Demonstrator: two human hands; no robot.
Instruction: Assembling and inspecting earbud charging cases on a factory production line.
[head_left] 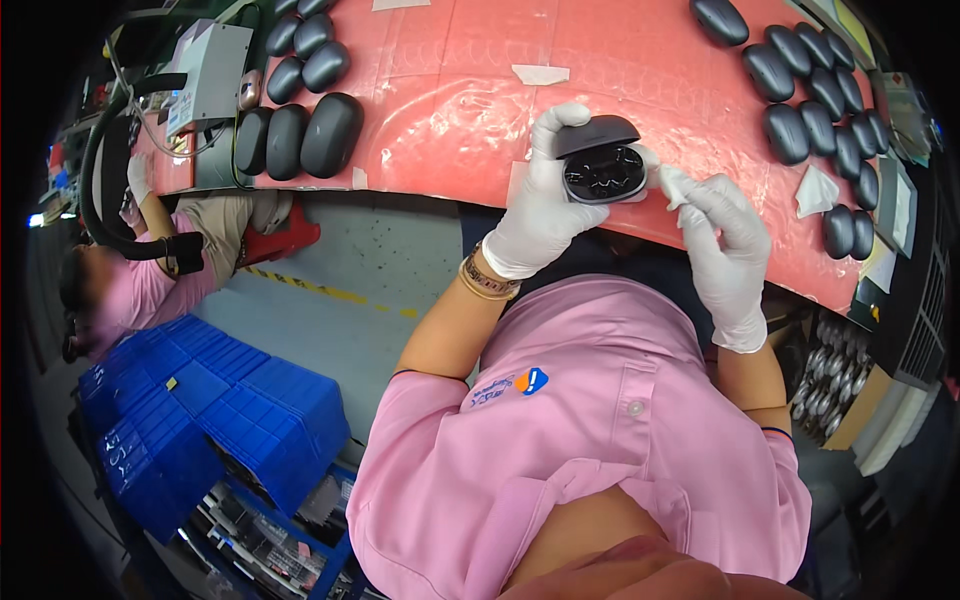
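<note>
My left hand (545, 210), in a white glove, grips a dark earbud charging case (606, 174) near the front edge of the table. Its matte lid (600, 132) is raised, and the glossy black inside faces up. My right hand (728, 245), also gloved, pinches a small white cloth or wipe (676, 186) just right of the case. A slight gap shows between the right fingers and the case's rim. The left fingers hide part of the case's left side.
A red-covered table (440, 100) spans the front. Closed dark cases (332, 135) stand at its left, and several more (788, 134) at its right beside a crumpled white wipe (817, 191). Blue crates (210, 400) are at lower left. Another person (150, 290) works at far left.
</note>
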